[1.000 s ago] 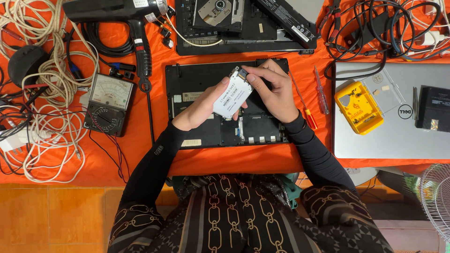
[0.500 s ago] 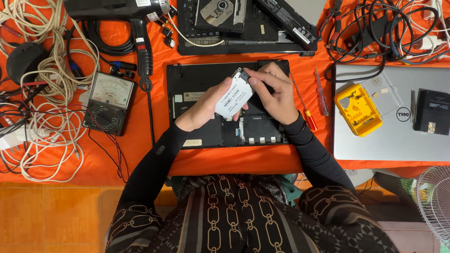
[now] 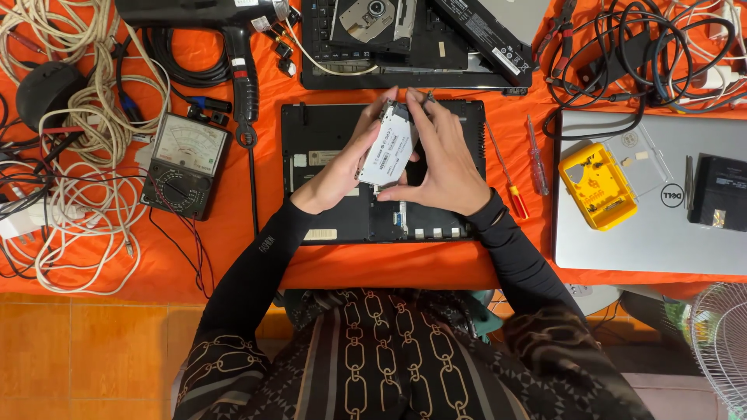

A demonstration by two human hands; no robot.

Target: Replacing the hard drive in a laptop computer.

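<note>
Both hands hold a flat silver drive [image 3: 387,146] up on edge just above the open black laptop [image 3: 327,167]: the left hand [image 3: 338,175] grips its lower side, and the right hand [image 3: 443,159] pinches its top and right edge. The drive is out of the laptop, whose bottom is uncovered. A red screwdriver [image 3: 510,179] lies just beside it on the orange cloth [image 3: 233,257], with a black meter [image 3: 184,166] farther left.
</note>
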